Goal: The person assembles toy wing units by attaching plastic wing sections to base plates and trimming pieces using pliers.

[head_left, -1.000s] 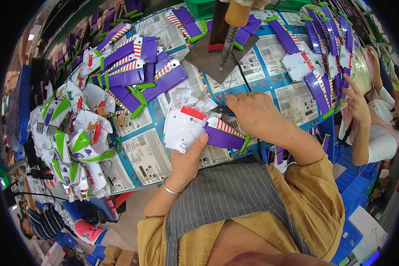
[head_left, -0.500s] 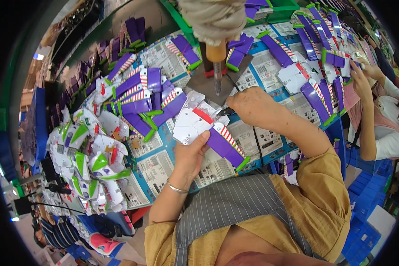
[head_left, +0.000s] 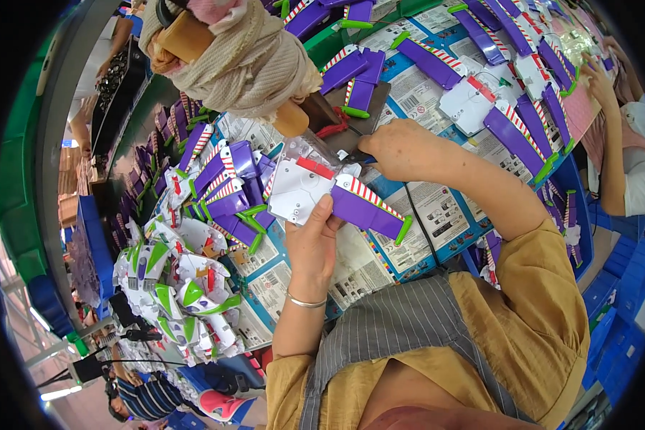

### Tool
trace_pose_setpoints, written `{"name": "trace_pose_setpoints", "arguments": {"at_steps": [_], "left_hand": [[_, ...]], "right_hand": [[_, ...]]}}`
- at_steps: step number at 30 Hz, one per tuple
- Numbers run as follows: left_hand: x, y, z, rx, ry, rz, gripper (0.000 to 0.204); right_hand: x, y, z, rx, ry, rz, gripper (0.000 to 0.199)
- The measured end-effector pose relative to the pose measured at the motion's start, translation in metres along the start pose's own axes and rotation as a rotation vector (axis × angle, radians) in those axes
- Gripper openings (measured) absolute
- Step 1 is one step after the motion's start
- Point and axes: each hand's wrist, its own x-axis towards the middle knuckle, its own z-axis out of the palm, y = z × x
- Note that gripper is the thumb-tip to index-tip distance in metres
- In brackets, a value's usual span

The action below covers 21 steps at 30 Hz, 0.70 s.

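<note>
My left hand [head_left: 312, 247] grips the lower edge of a white plastic toy wing pack [head_left: 297, 193], thumb on top. A red strip crosses the pack, and a purple wing [head_left: 369, 210] with a striped edge and green tip sticks out to the right. My right hand [head_left: 401, 150] is closed round a small dark tool [head_left: 356, 156], held against the pack's upper right side; the tool's kind is mostly hidden. Over the pack's clear upper end hangs a cloth-wrapped power screwdriver [head_left: 258, 79]. Its bit is hard to make out here.
Purple wings [head_left: 229, 172] lie heaped to the left, beside a pile of white and green toy shells [head_left: 165, 279]. More winged packs [head_left: 473, 107] lie at the right. Printed sheets [head_left: 437, 215] cover the table, and a black cable [head_left: 421, 222] crosses them. A co-worker's hand [head_left: 600, 86] is far right.
The view has turned, so the screwdriver appears farther left and larger, over the pack's upper end. The pack's wing lies flatter in the picture. Both hands keep their holds.
</note>
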Motion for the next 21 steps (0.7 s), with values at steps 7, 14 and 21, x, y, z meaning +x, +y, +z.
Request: {"name": "trace_pose_setpoints", "arguments": {"at_steps": [7, 14, 21], "left_hand": [[-0.005, -0.001, 0.008, -0.003, -0.005, 0.041, 0.040], [-0.012, -0.007, 0.018, -0.010, 0.047, 0.071, 0.040], [-0.014, -0.011, 0.022, -0.006, 0.060, 0.098, 0.040]], "right_hand": [[0.001, 0.000, 0.001, 0.016, -0.041, 0.012, 0.027], [0.000, -0.002, 0.000, 0.011, -0.059, 0.020, 0.029], [-0.001, 0.000, 0.001, 0.007, -0.044, 0.010, 0.027]]}}
